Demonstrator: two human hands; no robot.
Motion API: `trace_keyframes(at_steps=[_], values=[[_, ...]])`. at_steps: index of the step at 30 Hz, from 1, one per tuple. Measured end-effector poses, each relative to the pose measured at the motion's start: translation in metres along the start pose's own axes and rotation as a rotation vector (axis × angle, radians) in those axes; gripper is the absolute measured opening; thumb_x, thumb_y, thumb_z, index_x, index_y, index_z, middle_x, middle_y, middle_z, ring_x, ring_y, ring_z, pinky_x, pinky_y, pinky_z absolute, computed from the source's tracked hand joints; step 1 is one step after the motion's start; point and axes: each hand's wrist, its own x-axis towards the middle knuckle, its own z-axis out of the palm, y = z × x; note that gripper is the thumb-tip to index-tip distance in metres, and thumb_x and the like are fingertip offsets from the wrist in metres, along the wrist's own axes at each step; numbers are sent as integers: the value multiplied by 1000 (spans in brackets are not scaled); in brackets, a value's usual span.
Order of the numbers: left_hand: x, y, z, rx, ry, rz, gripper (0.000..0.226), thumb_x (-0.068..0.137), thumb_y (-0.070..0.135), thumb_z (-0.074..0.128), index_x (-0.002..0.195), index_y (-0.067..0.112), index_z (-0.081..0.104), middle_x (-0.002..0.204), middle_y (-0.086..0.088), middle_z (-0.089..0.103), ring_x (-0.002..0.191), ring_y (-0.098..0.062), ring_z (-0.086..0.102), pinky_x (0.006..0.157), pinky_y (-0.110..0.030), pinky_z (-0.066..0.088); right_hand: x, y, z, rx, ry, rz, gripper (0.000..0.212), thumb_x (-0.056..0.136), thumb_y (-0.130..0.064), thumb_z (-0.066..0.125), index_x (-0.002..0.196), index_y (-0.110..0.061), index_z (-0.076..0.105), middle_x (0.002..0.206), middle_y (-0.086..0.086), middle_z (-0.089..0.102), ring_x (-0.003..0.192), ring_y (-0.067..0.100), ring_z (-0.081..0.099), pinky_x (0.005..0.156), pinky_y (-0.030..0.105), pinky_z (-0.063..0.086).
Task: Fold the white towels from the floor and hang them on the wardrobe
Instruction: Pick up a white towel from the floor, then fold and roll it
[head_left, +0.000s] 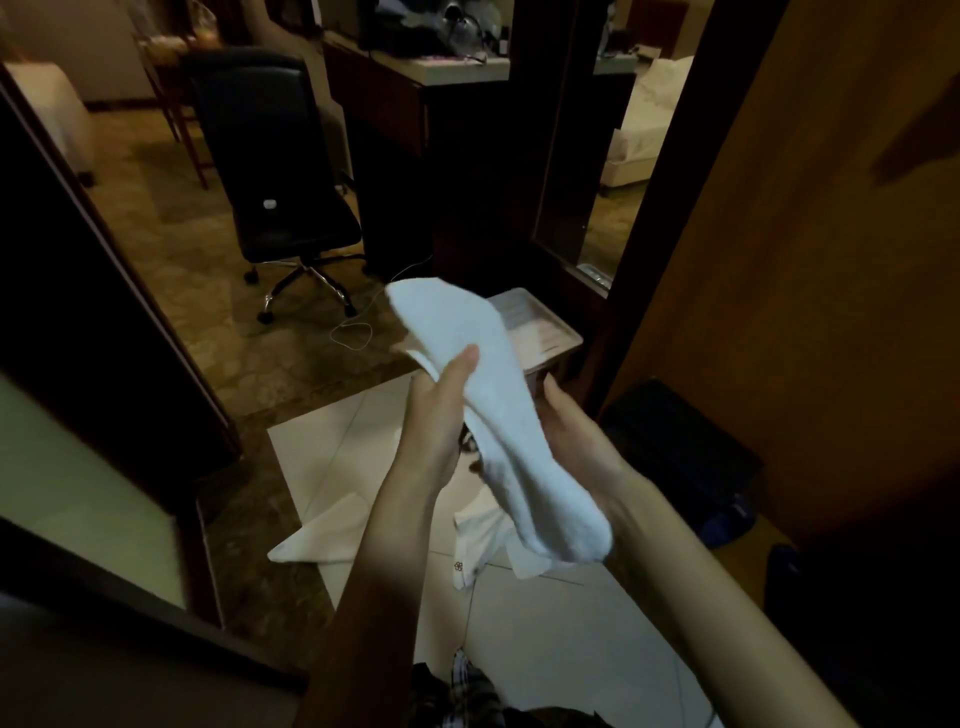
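matt terry towel (498, 415), glossy floor tiles (571, 639) (pale)

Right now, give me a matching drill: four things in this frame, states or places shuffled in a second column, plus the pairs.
Things:
1. folded towel
2. office chair
3. white bin
4. flat towel

States or places:
A. lying on the tiled floor, left of the arms
B. held up between left hand and right hand
C. standing on carpet, near the desk
D. on the floor, behind the held towel

Pairs: 1-B, 2-C, 3-D, 4-A
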Motion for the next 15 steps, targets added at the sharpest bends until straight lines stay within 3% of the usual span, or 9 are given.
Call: trace_keyframes(at_steps=[3, 5, 10, 12, 13, 15], values=[[10, -5, -7, -144, 230, -30, 9, 96, 20, 52, 101, 17, 59, 93, -1, 68, 80, -13, 66, 66, -26, 53, -3, 13, -20, 24, -73, 104, 90, 71, -63, 70, 140, -9, 46, 142, 15, 49, 131, 35, 44, 114, 48, 27], [14, -8, -13, -268, 356, -69, 20, 97, 23, 52, 114, 13, 55, 95, -4, 66, 81, -16, 65, 62, -25, 53, -4, 19, -32, 79, -87, 157, 102, 59, -65, 78, 138, -6, 49, 140, 18, 49, 131, 35, 45, 114, 48, 26], [20, -9, -29, -402, 556, -28, 20, 98, 24, 50, 116, 16, 51, 92, -1, 63, 80, -15, 64, 69, -28, 53, -4, 46, -44, 393, -224, 117, 99, 65, -67, 72, 136, -3, 50, 145, 22, 42, 135, 39, 37, 111, 55, 29], [22, -10, -31, -425, 603, -31, 18, 98, 27, 50, 112, 16, 50, 90, 0, 63, 78, -13, 64, 68, -26, 53, -1, 57, -41, 438, -207, 46, 101, 60, -55, 84, 138, -3, 47, 146, 23, 39, 136, 40, 35, 112, 55, 26], [22, -11, -32, -436, 622, -36, 19, 98, 28, 50, 112, 15, 50, 90, 1, 63, 78, -13, 64, 66, -24, 52, 1, 62, -38, 414, -169, 11, 96, 58, -41, 89, 136, -3, 48, 144, 23, 42, 133, 40, 39, 109, 54, 32], [22, -13, -32, -450, 650, -40, 20, 99, 29, 49, 113, 15, 49, 90, 2, 62, 77, -11, 63, 61, -21, 51, 2, 72, -33, 291, -108, -28, 66, 69, -6, 79, 129, -2, 51, 133, 22, 55, 122, 36, 53, 97, 45, 48]])
